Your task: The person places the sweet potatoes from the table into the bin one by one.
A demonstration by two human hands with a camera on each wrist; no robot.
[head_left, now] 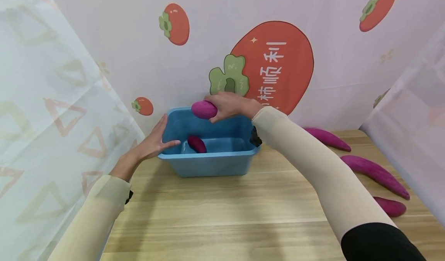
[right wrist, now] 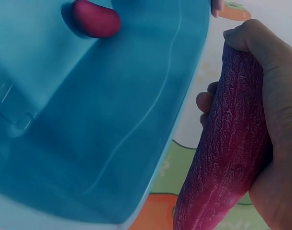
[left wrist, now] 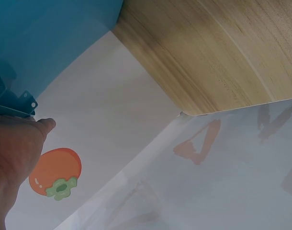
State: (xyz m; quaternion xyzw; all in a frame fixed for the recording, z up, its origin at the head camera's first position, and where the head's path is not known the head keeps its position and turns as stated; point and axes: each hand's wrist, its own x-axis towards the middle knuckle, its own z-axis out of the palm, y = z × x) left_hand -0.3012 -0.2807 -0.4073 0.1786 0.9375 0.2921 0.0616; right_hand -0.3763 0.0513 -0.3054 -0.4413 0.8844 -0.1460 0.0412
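Note:
A blue plastic basin [head_left: 208, 164] stands at the back of the wooden table. My right hand [head_left: 227, 105] grips a purple sweet potato [head_left: 204, 110] above the basin's back part. In the right wrist view the held sweet potato [right wrist: 227, 139] looks long and rough-skinned, with fingers and thumb wrapped about it. Another purple sweet potato [head_left: 196, 144] lies on the basin floor, towards the left. My left hand [head_left: 153, 142] is at the basin's left side, fingers straight and thumb spread over the front left corner. The left wrist view shows only part of that hand [left wrist: 16, 158].
On the right of the table [head_left: 208, 214] lie more purple sweet potatoes: one behind my forearm [head_left: 328, 138], a long curved sweet potato [head_left: 377, 173], and a partly hidden sweet potato [head_left: 391, 207]. Persimmon-printed cloth [head_left: 201, 67] hangs behind and along both sides.

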